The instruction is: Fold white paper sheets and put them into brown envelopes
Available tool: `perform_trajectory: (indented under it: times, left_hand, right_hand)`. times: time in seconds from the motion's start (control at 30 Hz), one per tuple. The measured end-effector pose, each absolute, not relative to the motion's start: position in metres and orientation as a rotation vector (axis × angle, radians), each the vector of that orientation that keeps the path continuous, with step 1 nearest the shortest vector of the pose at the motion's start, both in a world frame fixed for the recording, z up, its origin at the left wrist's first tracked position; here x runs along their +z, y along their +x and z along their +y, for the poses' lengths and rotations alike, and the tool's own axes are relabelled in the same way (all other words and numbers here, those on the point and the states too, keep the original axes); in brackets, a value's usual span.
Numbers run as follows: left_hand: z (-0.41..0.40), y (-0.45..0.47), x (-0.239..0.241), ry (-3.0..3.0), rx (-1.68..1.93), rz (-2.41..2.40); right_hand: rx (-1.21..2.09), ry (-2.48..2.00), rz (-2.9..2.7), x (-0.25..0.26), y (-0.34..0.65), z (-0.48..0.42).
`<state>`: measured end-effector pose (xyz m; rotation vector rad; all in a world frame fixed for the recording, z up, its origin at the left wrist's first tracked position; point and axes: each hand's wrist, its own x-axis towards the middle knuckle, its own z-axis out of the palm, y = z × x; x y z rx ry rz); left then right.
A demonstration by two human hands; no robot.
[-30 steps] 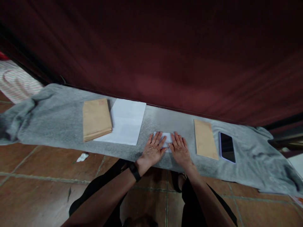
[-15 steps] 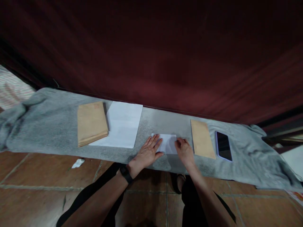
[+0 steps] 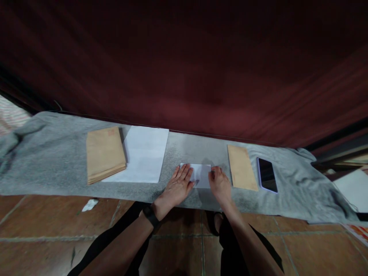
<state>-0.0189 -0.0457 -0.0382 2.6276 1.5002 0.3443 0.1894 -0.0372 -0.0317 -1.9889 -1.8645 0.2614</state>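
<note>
Two hands on a small folded white paper (image 3: 202, 174) on a cloth-covered worktop (image 3: 57, 161).
The paper lies flat near the front edge. The left hand (image 3: 176, 187) rests on it, palm down and fingers spread. The right hand (image 3: 220, 184) curls at its right edge; I cannot tell if it grips. To the right lie an envelope (image 3: 241, 172) and a phone (image 3: 266, 174). To the left, a stack (image 3: 105, 154) of envelopes overlaps a sheet (image 3: 145, 155).

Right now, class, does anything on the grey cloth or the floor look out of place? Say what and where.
A small crumpled white scrap lies on the tiled floor, off the grey cloth, near the stack of brown envelopes. The cloth's ends are rumpled.
</note>
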Motion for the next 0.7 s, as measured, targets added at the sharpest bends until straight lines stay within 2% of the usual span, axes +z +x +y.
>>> perform_trajectory:
  times: [0.2, 0.7]
  left_hand:
    - [-0.051, -0.005, -0.046, 2.622, 0.403, 1.547]
    - [-0.052, -0.015, -0.059, 2.592, 0.352, 1.81]
  right_hand:
    - [0.292, -1.537, -2.198, -0.038, 0.157, -0.047]
    - [-0.077, -1.693, -2.314, -0.067, 0.166, -0.052]
